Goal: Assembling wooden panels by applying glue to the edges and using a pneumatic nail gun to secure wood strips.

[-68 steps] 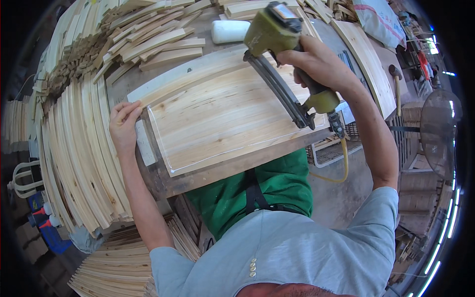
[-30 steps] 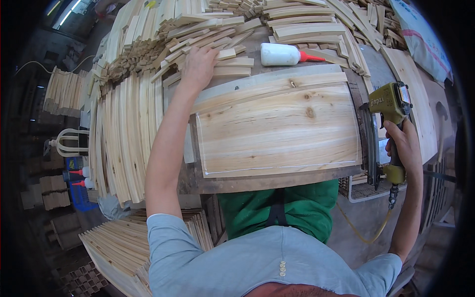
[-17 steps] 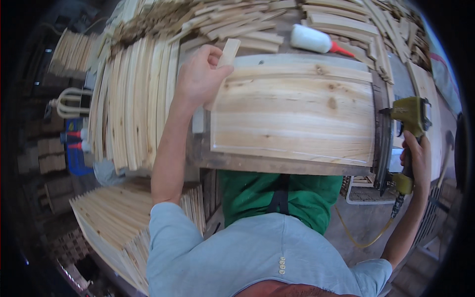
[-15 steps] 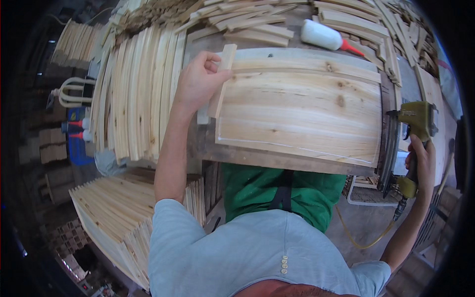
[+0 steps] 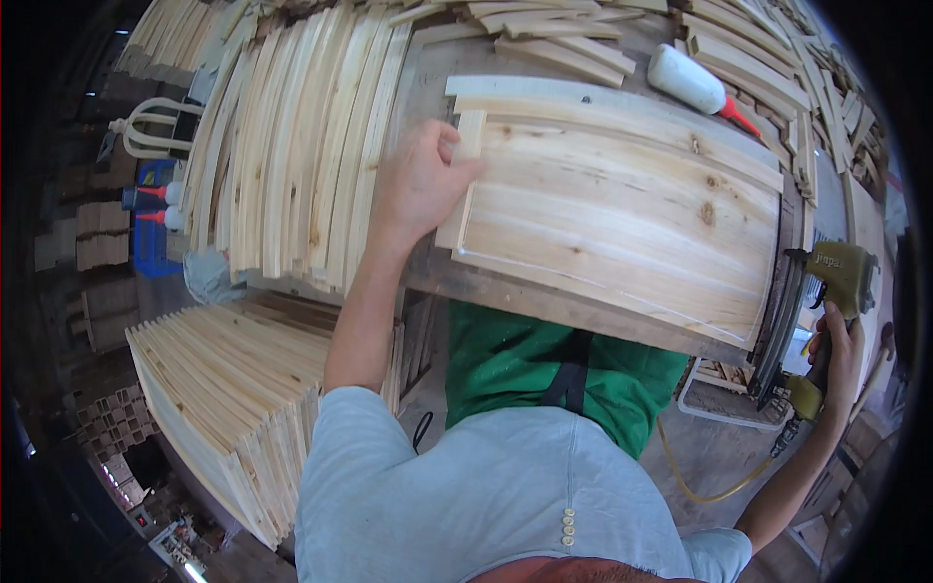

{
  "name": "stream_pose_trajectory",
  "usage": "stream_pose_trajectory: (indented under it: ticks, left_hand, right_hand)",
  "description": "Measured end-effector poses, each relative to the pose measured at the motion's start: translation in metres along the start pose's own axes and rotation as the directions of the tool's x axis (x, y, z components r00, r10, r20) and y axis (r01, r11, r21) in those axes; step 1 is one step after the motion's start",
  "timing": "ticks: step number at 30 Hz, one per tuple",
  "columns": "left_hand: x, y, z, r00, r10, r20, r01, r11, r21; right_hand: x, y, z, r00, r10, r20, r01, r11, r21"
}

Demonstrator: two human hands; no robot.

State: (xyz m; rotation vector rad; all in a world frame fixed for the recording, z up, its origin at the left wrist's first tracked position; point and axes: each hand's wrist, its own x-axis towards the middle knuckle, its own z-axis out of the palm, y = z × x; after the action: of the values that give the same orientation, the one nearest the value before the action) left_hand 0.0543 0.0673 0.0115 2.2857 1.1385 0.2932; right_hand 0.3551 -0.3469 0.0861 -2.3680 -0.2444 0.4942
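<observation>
My left hand (image 5: 425, 185) is closed on a short wooden strip (image 5: 472, 131) along the left edge of a pale, knotty wooden panel (image 5: 622, 214). The strip's upper end meets a longer strip (image 5: 622, 124) lying along the panel's far edge. A thin white line of glue (image 5: 583, 275) runs near the panel's front edge. Off the panel's right end, my right hand (image 5: 842, 355) grips the handle of an olive-green air nail gun (image 5: 838, 272). Its dark magazine stands beside the panel's right edge.
A white glue bottle (image 5: 685, 80) with a red nozzle lies beyond the panel. Loose wooden strips (image 5: 564, 44) are heaped at the back. Stacked boards stand at left (image 5: 311, 136) and lower left (image 5: 224, 389). A yellow air hose (image 5: 705, 498) hangs from the nail gun.
The short strip, slanted across the panel's left corner before, now lies straighter along the left edge, with my left hand still on it. The whole view has shifted; the nail gun stays at the right.
</observation>
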Motion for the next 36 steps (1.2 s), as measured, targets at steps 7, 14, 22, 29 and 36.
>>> stream_pose_trajectory:
  ticks: [7, 14, 22, 29, 36]
  left_hand:
    - [-0.004, 0.010, 0.008, 1.000, 0.001, 0.005, -0.002, 0.990, 0.141]
    - [-0.005, 0.019, 0.014, 0.999, 0.002, -0.040, 0.004, 0.990, 0.144]
    - [-0.009, 0.005, 0.022, 0.998, 0.010, -0.064, -0.003, 0.995, 0.102]
    - [0.008, 0.001, 0.027, 0.994, 0.098, -0.056, -0.090, 0.987, 0.134]
    - [0.004, 0.009, 0.018, 1.000, 0.001, -0.022, 0.003, 0.985, 0.171]
  right_hand:
    - [-0.003, -0.005, 0.006, 0.999, -0.008, -0.032, 0.008, 1.000, -0.006]
    - [0.003, 0.003, -0.001, 1.000, 0.001, -0.023, 0.000, 1.000, 0.005]
    - [-0.009, -0.014, 0.005, 0.997, 0.077, 0.006, -0.078, 0.991, 0.111]
    - [-0.002, 0.004, -0.012, 0.995, 0.090, 0.033, -0.090, 0.996, -0.006]
    - [0.014, 0.009, -0.007, 0.996, 0.000, 0.087, 0.004, 0.999, -0.040]
